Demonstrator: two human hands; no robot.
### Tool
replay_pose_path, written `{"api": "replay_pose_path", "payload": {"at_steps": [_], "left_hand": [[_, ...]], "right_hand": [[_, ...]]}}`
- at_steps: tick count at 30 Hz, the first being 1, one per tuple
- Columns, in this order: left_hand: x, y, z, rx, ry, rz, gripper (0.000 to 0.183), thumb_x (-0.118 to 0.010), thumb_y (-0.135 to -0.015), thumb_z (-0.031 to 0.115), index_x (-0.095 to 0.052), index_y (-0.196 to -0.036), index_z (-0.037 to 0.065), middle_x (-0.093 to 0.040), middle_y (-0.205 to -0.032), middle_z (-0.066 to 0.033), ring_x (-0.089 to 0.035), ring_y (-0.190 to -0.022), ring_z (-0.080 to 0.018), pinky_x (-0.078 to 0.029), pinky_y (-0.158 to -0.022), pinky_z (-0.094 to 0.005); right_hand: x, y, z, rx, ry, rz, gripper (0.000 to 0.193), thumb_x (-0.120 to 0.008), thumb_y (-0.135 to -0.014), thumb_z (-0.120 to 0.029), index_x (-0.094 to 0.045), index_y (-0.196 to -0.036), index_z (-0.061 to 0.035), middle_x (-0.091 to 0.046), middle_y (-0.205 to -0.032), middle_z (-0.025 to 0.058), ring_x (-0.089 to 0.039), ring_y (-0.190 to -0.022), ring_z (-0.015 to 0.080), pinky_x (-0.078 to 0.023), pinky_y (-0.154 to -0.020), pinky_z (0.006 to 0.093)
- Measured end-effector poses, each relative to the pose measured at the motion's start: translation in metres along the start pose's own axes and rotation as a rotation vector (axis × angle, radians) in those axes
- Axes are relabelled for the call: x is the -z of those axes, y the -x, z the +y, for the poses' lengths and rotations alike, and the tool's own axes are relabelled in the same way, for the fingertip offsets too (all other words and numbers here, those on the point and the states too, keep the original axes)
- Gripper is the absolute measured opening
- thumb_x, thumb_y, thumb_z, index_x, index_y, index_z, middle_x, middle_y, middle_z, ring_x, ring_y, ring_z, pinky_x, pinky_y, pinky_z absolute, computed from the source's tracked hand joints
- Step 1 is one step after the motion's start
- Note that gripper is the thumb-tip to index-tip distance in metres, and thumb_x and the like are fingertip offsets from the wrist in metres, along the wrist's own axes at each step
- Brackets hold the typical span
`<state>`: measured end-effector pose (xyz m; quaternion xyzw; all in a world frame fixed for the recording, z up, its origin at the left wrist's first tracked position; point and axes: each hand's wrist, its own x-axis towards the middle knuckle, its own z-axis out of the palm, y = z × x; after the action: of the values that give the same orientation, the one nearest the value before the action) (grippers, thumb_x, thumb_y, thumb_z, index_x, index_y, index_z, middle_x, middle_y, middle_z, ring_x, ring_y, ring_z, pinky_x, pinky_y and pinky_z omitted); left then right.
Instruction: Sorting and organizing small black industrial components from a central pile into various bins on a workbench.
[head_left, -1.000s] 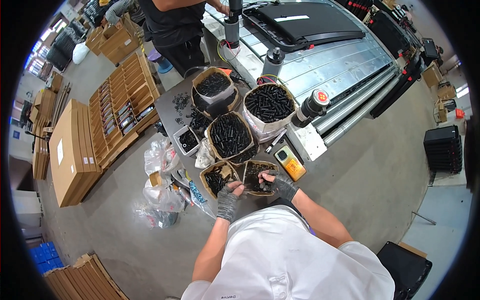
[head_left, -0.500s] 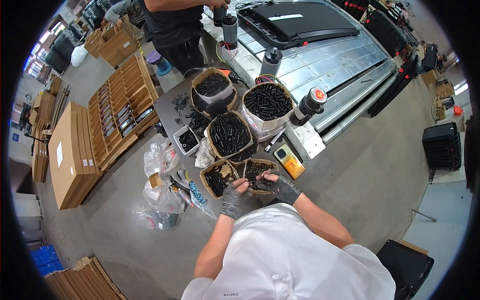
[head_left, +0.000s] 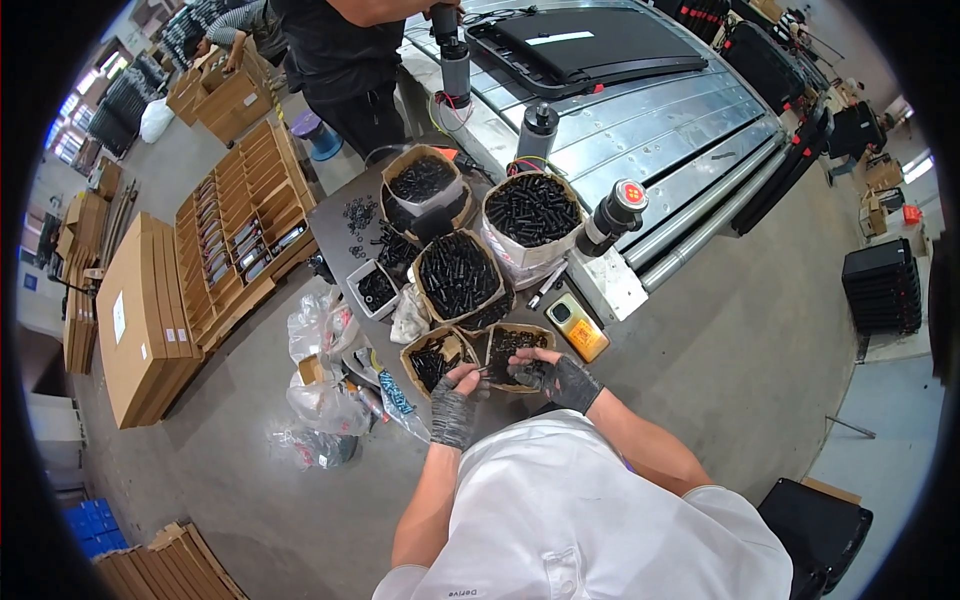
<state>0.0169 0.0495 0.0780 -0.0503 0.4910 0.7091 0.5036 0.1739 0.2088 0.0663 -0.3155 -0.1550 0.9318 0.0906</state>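
Note:
Both hands wear dark grey fingerless gloves. My left hand [head_left: 455,408] is at the near edge of a small cardboard box [head_left: 412,375] of black bolt-like parts, thumb and finger pinched on something thin and dark, too small to name. My right hand [head_left: 560,380] hangs over the neighbouring small box [head_left: 488,350], which holds tiny dark pieces. Its thumb and fingers are apart at the parts, with nothing clearly held. Just beyond stands a larger box of black cylindrical parts [head_left: 458,272].
A yellow-backed phone [head_left: 578,328] and a marker pen [head_left: 546,288] lie right of the boxes. Further bins of black parts [head_left: 532,208] and a white tray [head_left: 373,288] stand around. A co-worker [head_left: 345,60] stands beyond, by a metal roller table [head_left: 640,130]. Plastic bags [head_left: 328,400] lie left.
My hands have moved apart: the left drew back left with its pinch, and the right shifted slightly left over the small-parts box, its fingers opening.

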Motion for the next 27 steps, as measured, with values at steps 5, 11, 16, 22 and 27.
{"api": "replay_pose_path", "payload": {"at_steps": [5,11,16,22,27], "left_hand": [[-0.005,0.004,0.004,-0.050,-0.140,0.012,0.023,-0.064,-0.085,0.007,-0.060,-0.106,0.000,-0.066,-0.092,-0.0104,-0.063,-0.077,-0.0171,-0.052,-0.068,-0.0288],[-0.013,0.004,-0.003,-0.062,-0.132,-0.043,0.024,-0.066,-0.083,0.004,-0.060,-0.106,-0.001,-0.065,-0.091,-0.0096,-0.063,-0.078,-0.0173,-0.053,-0.071,-0.0291],[-0.026,0.008,-0.003,-0.123,-0.221,-0.086,0.023,-0.068,-0.082,0.005,-0.061,-0.103,0.000,-0.064,-0.088,-0.0068,-0.062,-0.079,-0.0156,-0.052,-0.073,-0.0283],[-0.025,0.003,-0.008,-0.251,-0.422,-0.041,0.022,-0.069,-0.082,0.009,-0.063,-0.103,0.002,-0.063,-0.093,-0.0049,-0.057,-0.087,-0.0123,-0.046,-0.080,-0.0267],[-0.024,0.001,-0.006,-0.226,-0.369,-0.020,0.023,-0.068,-0.083,0.009,-0.062,-0.104,0.002,-0.063,-0.092,-0.0045,-0.057,-0.086,-0.0128,-0.046,-0.080,-0.0268]], "right_hand": [[0.005,0.002,0.002,-0.002,-0.018,-0.107,0.036,-0.051,-0.090,-0.013,-0.051,-0.121,0.0064,-0.054,-0.124,0.0198,-0.052,-0.118,0.0279,-0.042,-0.103,0.0356],[-0.002,0.007,0.000,0.053,0.121,-0.110,0.041,-0.054,-0.082,-0.001,-0.050,-0.122,0.0066,-0.055,-0.124,0.0180,-0.051,-0.119,0.0260,-0.041,-0.104,0.0327],[-0.019,0.014,0.001,0.139,0.291,-0.014,0.038,-0.055,-0.083,-0.003,-0.053,-0.120,0.0043,-0.058,-0.119,0.0149,-0.054,-0.114,0.0217,-0.042,-0.100,0.0304],[-0.031,0.016,0.006,0.326,0.686,0.146,0.023,-0.060,-0.086,-0.009,-0.060,-0.107,0.0010,-0.066,-0.101,0.0076,-0.060,-0.098,0.0167,-0.047,-0.089,0.0286],[-0.036,0.017,0.008,0.306,0.501,0.175,0.019,-0.063,-0.086,-0.011,-0.062,-0.102,-0.0011,-0.066,-0.096,0.0051,-0.061,-0.089,0.0126,-0.049,-0.083,0.0268]]}}
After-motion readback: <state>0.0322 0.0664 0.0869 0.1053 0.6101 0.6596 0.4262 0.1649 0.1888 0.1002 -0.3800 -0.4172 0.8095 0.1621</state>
